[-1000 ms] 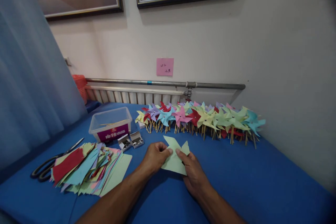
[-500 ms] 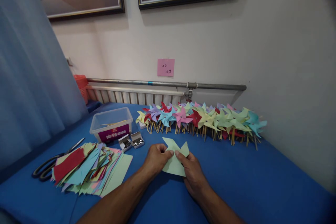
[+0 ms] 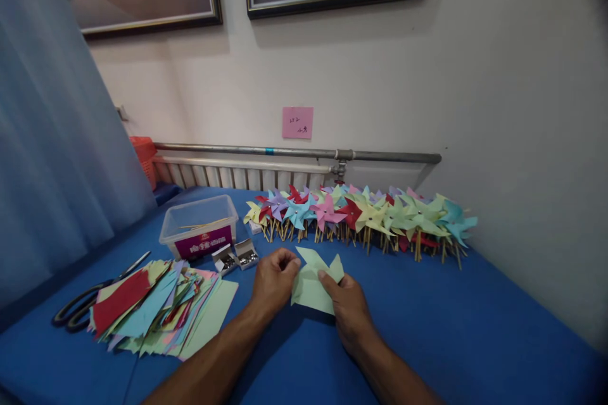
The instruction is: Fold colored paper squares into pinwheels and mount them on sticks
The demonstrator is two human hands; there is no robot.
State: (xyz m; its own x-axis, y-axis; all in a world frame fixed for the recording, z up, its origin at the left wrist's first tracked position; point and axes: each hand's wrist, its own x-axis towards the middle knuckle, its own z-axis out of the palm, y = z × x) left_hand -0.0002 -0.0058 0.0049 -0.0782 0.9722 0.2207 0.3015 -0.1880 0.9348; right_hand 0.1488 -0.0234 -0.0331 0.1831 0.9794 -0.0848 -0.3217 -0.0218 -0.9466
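We see two bare arms come up from the bottom of the frame onto a blue counter [image 3: 475, 329]. A light green paper [image 3: 311, 285] lies just below the middle of the frame, with two points sticking up at its top. The right hand [image 3: 349, 310] rests on the paper's right side and presses one finger down near its top edge, so it is touching the paper, not clenched around it. The left hand [image 3: 273, 278] sits just beside the paper's left edge with its fingers curled and pinched together at the tip. We cannot tell if it pinches the paper's corner or some tiny thing. Behind the hands, across the middle of the frame, a long row of paper pinwheels [image 3: 361, 215] in many colors lies on the counter by the wall. To the left of the hands is a messy pile of colored paper sheets [image 3: 156, 310]. Black scissors [image 3: 80, 310] peek out at the far left of that pile. Above the pile stands a clear plastic box [image 3: 199, 224] with a purple label. Two small open boxes of pins [image 3: 236, 256] sit between that box and the left hand. A pink note [image 3: 297, 122] is stuck on the wall in the upper middle.
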